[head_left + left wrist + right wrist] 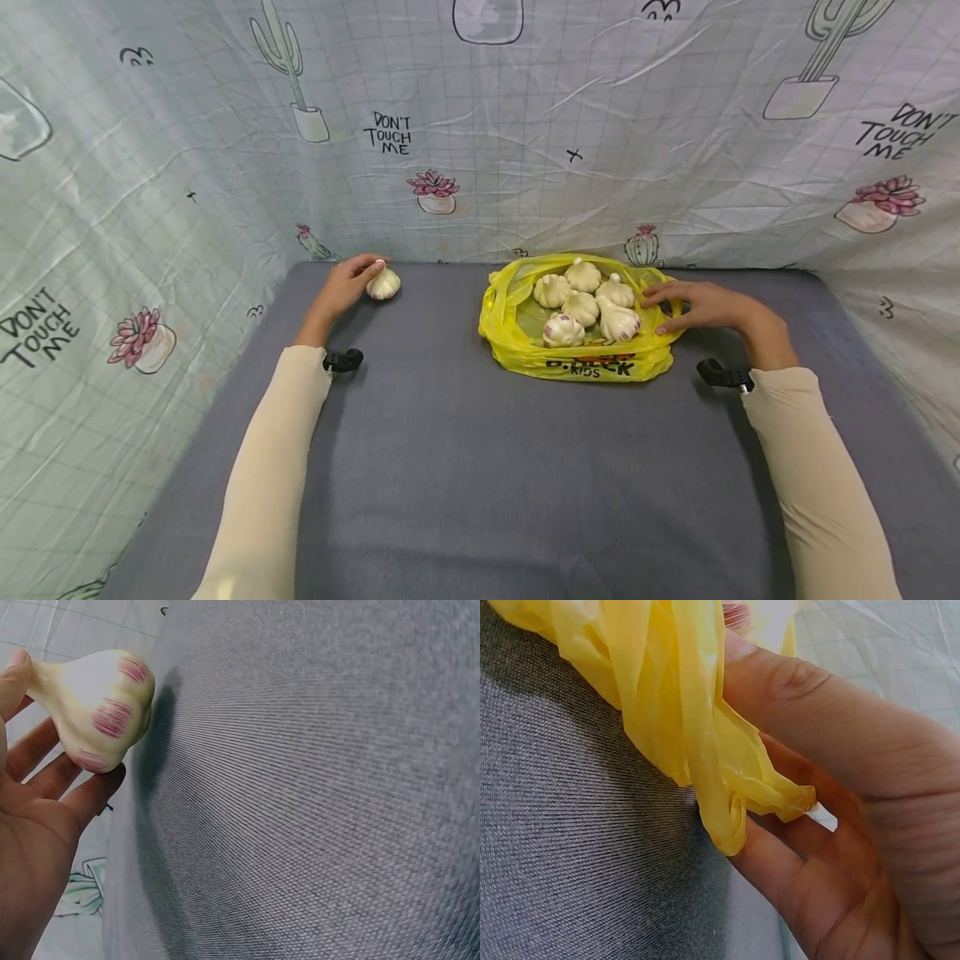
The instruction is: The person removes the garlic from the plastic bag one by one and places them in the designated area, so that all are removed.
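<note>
My left hand (347,287) pinches a garlic bulb (105,709) by its stem, at the far left of the table. The bulb is creamy white with purple streaks; in the left wrist view it is close beside the grey cloth, its shadow along it. Toward the right lies a yellow plastic bag (506,350), its mouth spread wide around several garlic bulbs (581,308). My right hand (708,307) grips the bag's right edge, thumb on the near side. In the right wrist view, gathered yellow plastic (697,712) hangs between thumb and fingers.
Grey cloth (480,467) covers the table. Behind it and along both sides hangs a pale printed curtain (525,108) with cactus drawings, close to the bag's far side. Black wrist cameras (723,375) sit below both hands.
</note>
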`<state>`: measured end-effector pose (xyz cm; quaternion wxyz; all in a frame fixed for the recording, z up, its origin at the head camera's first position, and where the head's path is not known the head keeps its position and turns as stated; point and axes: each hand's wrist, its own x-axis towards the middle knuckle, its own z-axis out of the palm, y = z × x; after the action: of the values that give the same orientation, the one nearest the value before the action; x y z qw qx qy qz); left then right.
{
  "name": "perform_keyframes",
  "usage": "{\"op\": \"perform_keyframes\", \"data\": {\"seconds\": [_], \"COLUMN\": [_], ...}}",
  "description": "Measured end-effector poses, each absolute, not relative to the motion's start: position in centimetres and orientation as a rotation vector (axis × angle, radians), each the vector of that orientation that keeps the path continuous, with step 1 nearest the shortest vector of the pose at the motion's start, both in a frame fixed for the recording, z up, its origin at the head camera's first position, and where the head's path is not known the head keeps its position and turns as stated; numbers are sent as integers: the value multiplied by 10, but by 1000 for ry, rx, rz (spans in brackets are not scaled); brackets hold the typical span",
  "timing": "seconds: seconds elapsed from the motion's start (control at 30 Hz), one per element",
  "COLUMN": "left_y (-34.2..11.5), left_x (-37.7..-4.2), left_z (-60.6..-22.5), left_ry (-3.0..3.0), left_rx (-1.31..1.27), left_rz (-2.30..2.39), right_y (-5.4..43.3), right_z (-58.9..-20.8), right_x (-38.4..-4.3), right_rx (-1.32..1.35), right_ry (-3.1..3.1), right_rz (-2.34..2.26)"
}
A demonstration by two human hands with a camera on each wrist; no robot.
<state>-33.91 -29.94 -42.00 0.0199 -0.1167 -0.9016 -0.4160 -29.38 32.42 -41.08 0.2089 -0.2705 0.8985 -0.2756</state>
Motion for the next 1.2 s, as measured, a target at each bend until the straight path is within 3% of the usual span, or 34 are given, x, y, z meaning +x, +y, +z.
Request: {"op": "perform_keyframes", "data": {"seconds": [0.8,1.2], "left_y": [-301,-271], "left_x": [-343,-327], "left_z": [-421,-373], "left_ry": [-2797,-2791], "left_rx": [-259,-435], "left_rz": [-1387,-1192], "right_y": [322,323], "right_z": [-408,-411], "right_x": [-298,-294], "right_rx": [-771,-781], "right_ry": [2518,2509], "right_rz": [-763,-757]}}
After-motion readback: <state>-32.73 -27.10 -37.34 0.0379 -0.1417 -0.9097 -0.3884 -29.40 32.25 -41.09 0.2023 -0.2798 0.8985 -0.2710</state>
